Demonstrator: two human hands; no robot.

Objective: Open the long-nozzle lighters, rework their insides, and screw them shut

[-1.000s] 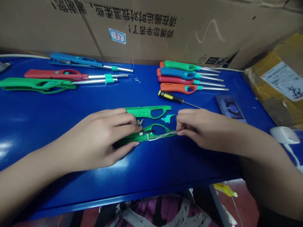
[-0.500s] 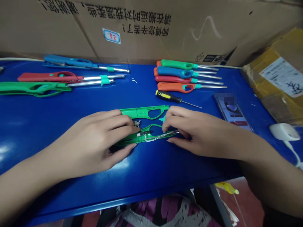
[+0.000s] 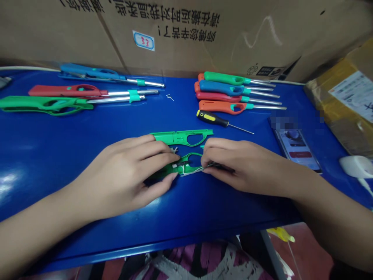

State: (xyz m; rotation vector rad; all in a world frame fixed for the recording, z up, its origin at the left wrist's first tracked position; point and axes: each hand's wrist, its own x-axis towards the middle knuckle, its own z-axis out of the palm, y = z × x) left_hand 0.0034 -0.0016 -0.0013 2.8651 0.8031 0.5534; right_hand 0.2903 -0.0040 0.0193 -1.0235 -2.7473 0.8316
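My left hand (image 3: 140, 167) is closed over the rear of an opened green lighter shell half (image 3: 190, 169), with the thumb along its near edge. A small black and white part and white wires (image 3: 190, 171) lie in this half. My right hand (image 3: 233, 161) pinches at its front end, where the wires run between thumb and fingers; the fingertips cover the rest. Just beyond lies the matching green shell half (image 3: 182, 137), its rear partly behind my left fingers. A bit of a teal piece (image 3: 202, 147) shows beside my right fingers.
Behind are a black and yellow screwdriver (image 3: 215, 118), several long-nosed lighters (image 3: 223, 107), and opened blue, red and green lighters (image 3: 70, 91) at left. Small screws (image 3: 169, 97) lie between. A phone (image 3: 297, 144) and white plug (image 3: 357, 166) lie right; a cardboard box (image 3: 180, 58) stands behind.
My right thumb and fingers have drawn together at the shell's front, hiding a metal bit that showed there. My left hand keeps its hold. The whole view has shifted slightly.
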